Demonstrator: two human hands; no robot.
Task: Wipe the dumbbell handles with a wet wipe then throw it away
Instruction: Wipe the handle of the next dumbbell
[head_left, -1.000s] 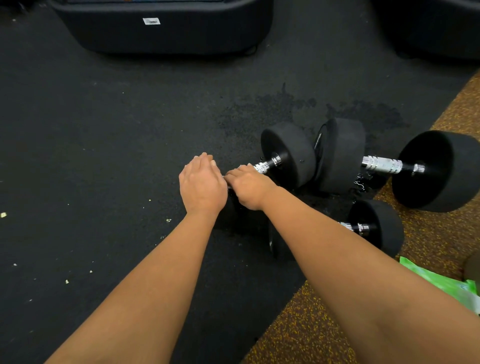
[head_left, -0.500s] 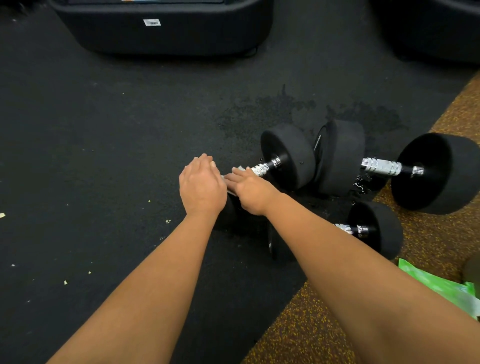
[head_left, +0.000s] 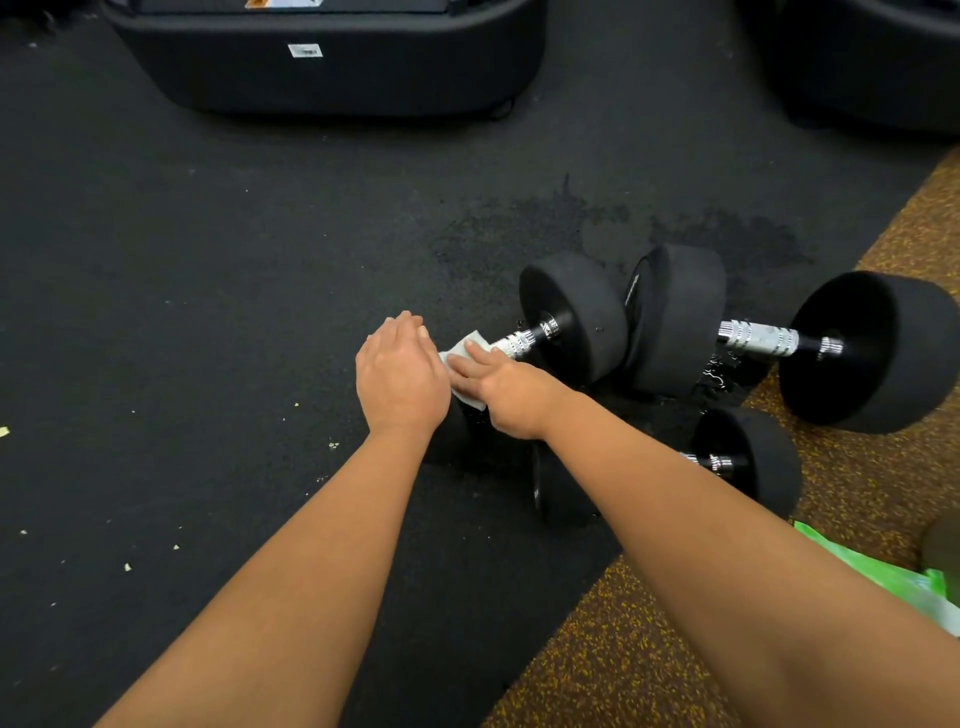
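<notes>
A black dumbbell (head_left: 576, 317) lies on the dark rubber floor, and part of its knurled chrome handle (head_left: 519, 343) shows. My right hand (head_left: 511, 395) holds a white wet wipe (head_left: 465, 345) around the handle's near part. My left hand (head_left: 402, 379) rests on the dumbbell's near end, hiding that weight head. A larger dumbbell (head_left: 758, 338) lies to the right. A third, smaller dumbbell (head_left: 748, 457) lies partly behind my right forearm.
A green wipe packet (head_left: 883, 577) lies on the brown speckled mat (head_left: 649, 649) at the lower right. A black machine base (head_left: 332, 67) stands at the top, with another dark base at the top right. Damp patches mark the floor behind the dumbbells.
My right hand has slid toward me along the handle, exposing more chrome and the white wipe under its fingers. My left hand has stayed in place.
</notes>
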